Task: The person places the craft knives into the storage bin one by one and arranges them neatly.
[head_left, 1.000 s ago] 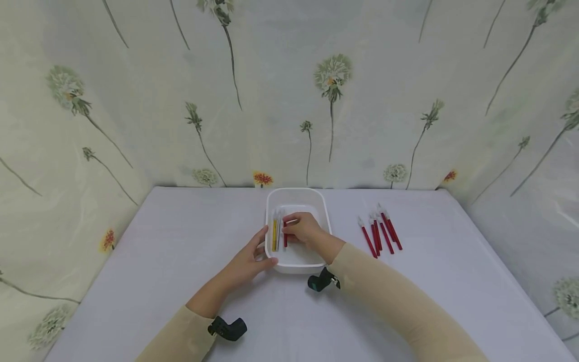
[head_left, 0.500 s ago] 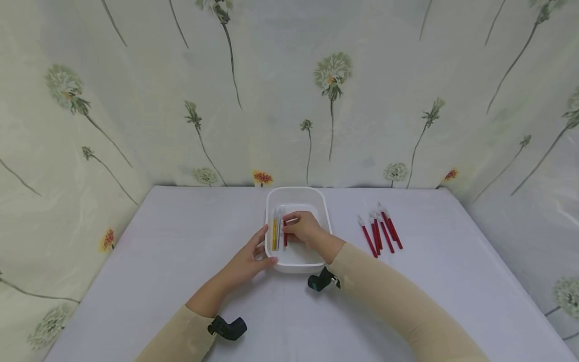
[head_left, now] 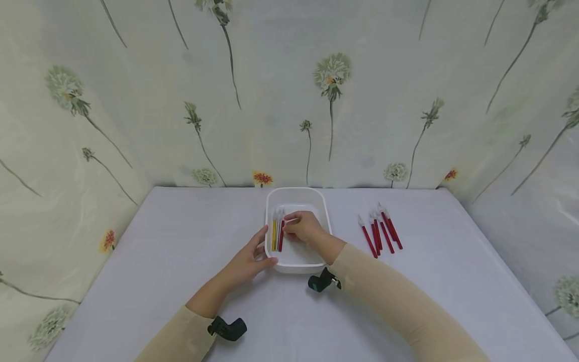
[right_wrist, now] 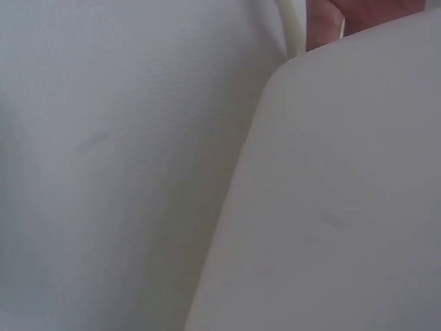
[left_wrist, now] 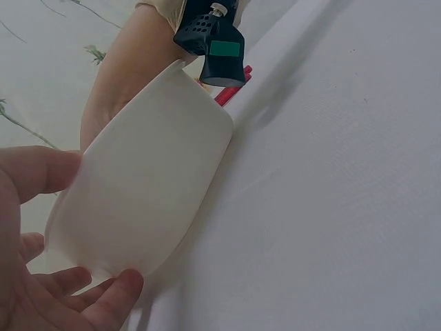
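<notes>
A white plastic tray (head_left: 298,267) stands in front of me. My left hand (head_left: 246,259) holds its near left corner, thumb at the near wall and fingers along the left side; the left wrist view shows the fingertips against the outside. Inside lie a slim yellow pen (head_left: 274,235), a silvery one and a red pen (head_left: 281,236), side by side, with clear pale ends pointing away. My right hand (head_left: 306,229) reaches into the tray, bent fingertips right beside the red pen, whose red length shows uncovered. In the right wrist view the tray wall hides most of the work.
On the white table (head_left: 199,226), right of the tray, several red pens (head_left: 379,236) with clear pale ends lie in a loose bunch. A floral sheet (head_left: 276,90) hangs behind the table. Each forearm carries a dark wrist camera (head_left: 227,328).
Inside the tray the red pen has shifted slightly left, up against the silvery one, and now leans a little. My right fingertips stay just right of it. The left hand has not moved.
</notes>
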`<state>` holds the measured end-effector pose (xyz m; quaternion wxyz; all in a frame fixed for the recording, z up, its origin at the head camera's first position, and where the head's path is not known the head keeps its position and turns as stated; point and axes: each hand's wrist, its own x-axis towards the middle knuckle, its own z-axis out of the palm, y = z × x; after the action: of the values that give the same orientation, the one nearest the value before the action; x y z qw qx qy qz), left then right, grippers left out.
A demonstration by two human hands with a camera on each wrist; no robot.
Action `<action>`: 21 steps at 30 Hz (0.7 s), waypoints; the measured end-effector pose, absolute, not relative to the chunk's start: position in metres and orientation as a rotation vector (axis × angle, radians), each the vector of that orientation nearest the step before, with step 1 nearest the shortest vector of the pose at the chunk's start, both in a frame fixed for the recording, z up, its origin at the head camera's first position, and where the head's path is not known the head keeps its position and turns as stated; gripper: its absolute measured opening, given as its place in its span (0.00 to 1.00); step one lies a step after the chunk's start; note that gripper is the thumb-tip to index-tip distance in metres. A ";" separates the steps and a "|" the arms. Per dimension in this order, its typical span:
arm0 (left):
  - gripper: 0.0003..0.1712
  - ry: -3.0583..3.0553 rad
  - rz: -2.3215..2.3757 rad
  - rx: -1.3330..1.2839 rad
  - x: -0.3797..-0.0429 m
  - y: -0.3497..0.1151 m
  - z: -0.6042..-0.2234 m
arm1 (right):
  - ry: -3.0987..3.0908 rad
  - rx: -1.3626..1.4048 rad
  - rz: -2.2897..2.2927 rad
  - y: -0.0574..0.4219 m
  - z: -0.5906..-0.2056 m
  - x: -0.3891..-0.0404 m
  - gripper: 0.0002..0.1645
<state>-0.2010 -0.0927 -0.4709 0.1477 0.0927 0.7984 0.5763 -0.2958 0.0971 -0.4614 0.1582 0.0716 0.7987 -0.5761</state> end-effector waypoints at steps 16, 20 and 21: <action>0.52 2.295 1.635 0.253 -0.200 -0.092 -0.471 | 2.262 0.195 -1.705 0.105 -0.444 -0.293 0.21; 0.52 2.286 1.641 0.243 -0.200 -0.092 -0.471 | 2.257 0.145 -1.677 0.109 -0.438 -0.292 0.22; 0.52 2.285 1.643 0.244 -0.200 -0.092 -0.471 | 2.269 0.122 -1.662 0.110 -0.436 -0.291 0.23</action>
<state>-0.2004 -0.0921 -0.4711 0.1577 0.0851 0.7987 0.5744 -0.2908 0.1104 -0.4359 0.1628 0.0429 0.7952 -0.5825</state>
